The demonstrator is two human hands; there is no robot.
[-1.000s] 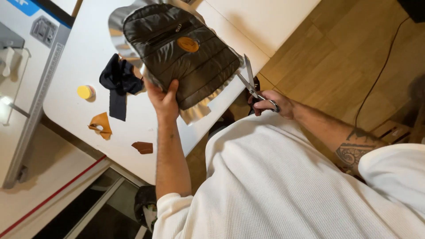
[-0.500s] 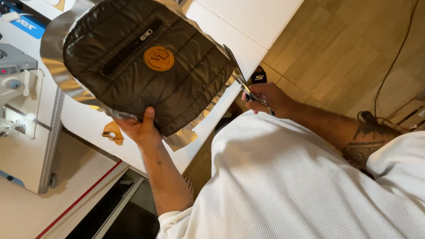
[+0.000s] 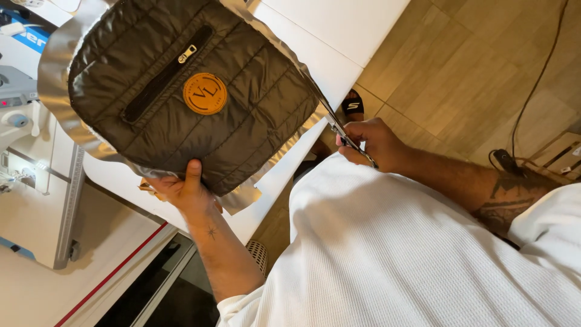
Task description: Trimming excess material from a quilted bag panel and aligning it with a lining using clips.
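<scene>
My left hand (image 3: 181, 189) grips the lower edge of a dark quilted fabric panel (image 3: 242, 121) and holds it up above the white table (image 3: 339, 48). The panel has a black zip pocket, a round orange patch (image 3: 205, 94) and a silver lining (image 3: 54, 66) sticking out around its edge. My right hand (image 3: 375, 144) is shut on a pair of scissors (image 3: 345, 138), whose blades meet the panel's right edge at the silver lining.
A white sewing machine (image 3: 18, 121) stands at the left, on a white surface with a red stripe. Wooden floor (image 3: 472, 66) lies to the right, with a black cable (image 3: 538, 79) and a foot in a dark sandal (image 3: 353, 104).
The panel has come closer and fills more of the view, turned slightly. The scissors stay at its right edge. The small scraps on the table are now hidden behind it.
</scene>
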